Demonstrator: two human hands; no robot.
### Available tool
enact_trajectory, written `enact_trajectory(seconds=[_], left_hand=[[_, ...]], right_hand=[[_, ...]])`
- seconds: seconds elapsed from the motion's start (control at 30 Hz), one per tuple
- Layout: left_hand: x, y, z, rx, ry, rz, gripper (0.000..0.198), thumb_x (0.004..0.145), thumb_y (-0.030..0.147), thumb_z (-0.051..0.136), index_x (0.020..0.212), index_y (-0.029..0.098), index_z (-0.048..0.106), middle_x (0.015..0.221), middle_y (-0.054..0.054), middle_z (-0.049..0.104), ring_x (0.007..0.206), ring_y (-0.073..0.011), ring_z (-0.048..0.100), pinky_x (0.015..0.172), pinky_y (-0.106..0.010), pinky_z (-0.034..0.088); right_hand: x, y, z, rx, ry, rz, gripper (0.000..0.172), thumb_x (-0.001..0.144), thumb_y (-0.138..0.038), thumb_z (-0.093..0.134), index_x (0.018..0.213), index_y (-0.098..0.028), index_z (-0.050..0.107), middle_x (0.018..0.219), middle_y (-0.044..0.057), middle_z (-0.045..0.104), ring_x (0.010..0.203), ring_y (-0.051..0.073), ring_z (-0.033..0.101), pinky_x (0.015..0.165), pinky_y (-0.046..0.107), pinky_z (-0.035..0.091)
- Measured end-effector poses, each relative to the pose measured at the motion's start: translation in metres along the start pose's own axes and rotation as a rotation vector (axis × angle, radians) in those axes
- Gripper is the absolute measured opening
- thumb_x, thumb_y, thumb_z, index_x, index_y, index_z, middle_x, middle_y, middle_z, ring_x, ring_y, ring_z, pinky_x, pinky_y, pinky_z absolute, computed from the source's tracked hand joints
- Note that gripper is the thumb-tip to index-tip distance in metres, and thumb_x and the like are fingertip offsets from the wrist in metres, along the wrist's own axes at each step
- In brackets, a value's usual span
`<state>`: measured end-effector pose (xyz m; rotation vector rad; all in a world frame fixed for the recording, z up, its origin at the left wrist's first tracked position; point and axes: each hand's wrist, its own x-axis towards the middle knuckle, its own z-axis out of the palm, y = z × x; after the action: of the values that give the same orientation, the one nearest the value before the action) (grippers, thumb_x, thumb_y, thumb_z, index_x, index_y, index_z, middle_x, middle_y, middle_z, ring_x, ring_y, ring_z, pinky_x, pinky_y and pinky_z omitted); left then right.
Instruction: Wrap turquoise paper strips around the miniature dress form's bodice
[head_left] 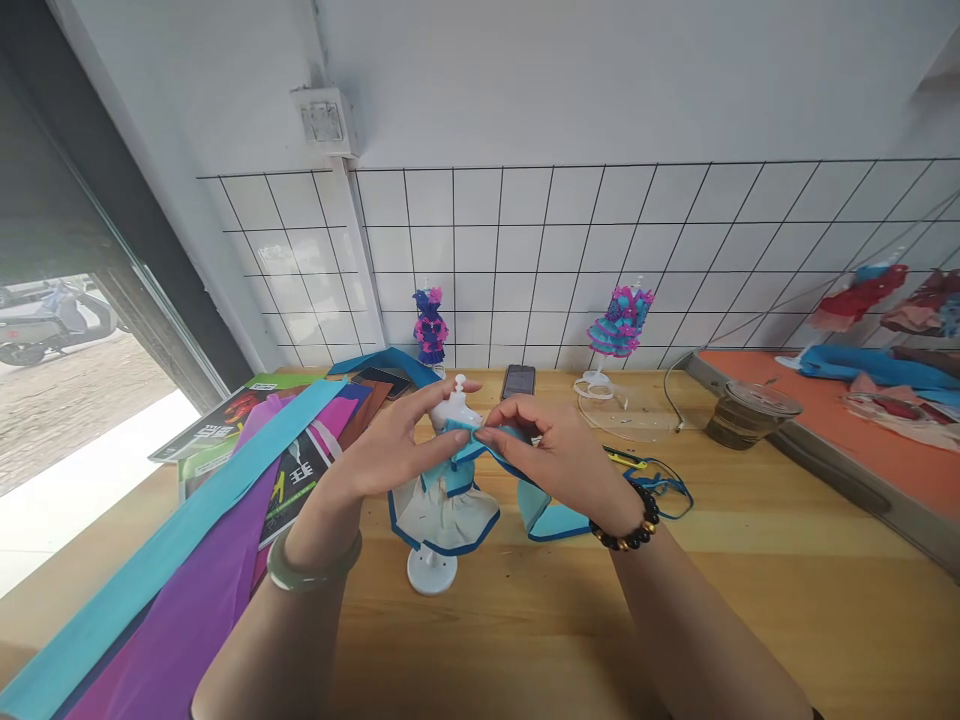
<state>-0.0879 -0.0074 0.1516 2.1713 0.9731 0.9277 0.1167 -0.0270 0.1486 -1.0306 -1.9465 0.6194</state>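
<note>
Left hand [390, 450] grip wrapped round the mini mannequin [456, 410], steadying it upright on its stand; right hand [555, 455] grip pinching the blue strip [555, 522] against its shoulder, just beside the left fingertips, tail drooping below onto the worktop [750, 580]

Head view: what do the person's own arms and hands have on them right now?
Both forearms are bare: no sleeves, no gloves. By the left hand, the wrist wears a smooth, pale green, jade-like bangle. By the right hand, the wrist wears a bracelet of dark round beads with a few golden ones.
</note>
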Motion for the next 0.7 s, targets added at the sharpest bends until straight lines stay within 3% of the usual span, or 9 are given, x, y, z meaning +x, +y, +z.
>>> enact_trajectory(seconds=[0.23, 0.43, 0.7], left_hand=[[0.0006, 0.0007, 0.0031, 0.030, 0.059, -0.036, 0.042, 0.082, 0.044, 0.061, 0.120, 0.026, 0.058, 0.129, -0.005, 0.057, 0.120, -0.0270, 0.051, 0.101, -0.039, 0.040], [0.0034, 0.0010, 0.0053, 0.027, 0.095, -0.012, 0.039, 0.080, 0.045, 0.063, 0.113, 0.024, 0.062, 0.118, -0.006, 0.063, 0.113, -0.0265, 0.055, 0.100, -0.039, 0.041], [0.0034, 0.0000, 0.0083, 0.025, 0.157, 0.009, 0.034, 0.080, 0.040, 0.063, 0.108, 0.021, 0.063, 0.110, -0.007, 0.065, 0.106, -0.0249, 0.057, 0.096, -0.038, 0.043]], right_hand=[[-0.0014, 0.0003, -0.0004, -0.042, 0.000, -0.022, 0.015, 0.084, -0.032, 0.058, 0.080, -0.019, 0.063, 0.065, 0.000, 0.059, 0.058, 0.011, 0.046, 0.050, 0.023, 0.034], [-0.0010, 0.0006, -0.0014, -0.071, 0.001, -0.102, 0.013, 0.085, -0.028, 0.056, 0.081, -0.019, 0.063, 0.068, -0.001, 0.060, 0.058, 0.010, 0.044, 0.052, 0.023, 0.034], [-0.0006, 0.0010, -0.0008, -0.005, -0.064, -0.065, 0.013, 0.085, -0.029, 0.056, 0.089, -0.019, 0.063, 0.072, -0.001, 0.060, 0.060, 0.010, 0.046, 0.049, 0.022, 0.034]])
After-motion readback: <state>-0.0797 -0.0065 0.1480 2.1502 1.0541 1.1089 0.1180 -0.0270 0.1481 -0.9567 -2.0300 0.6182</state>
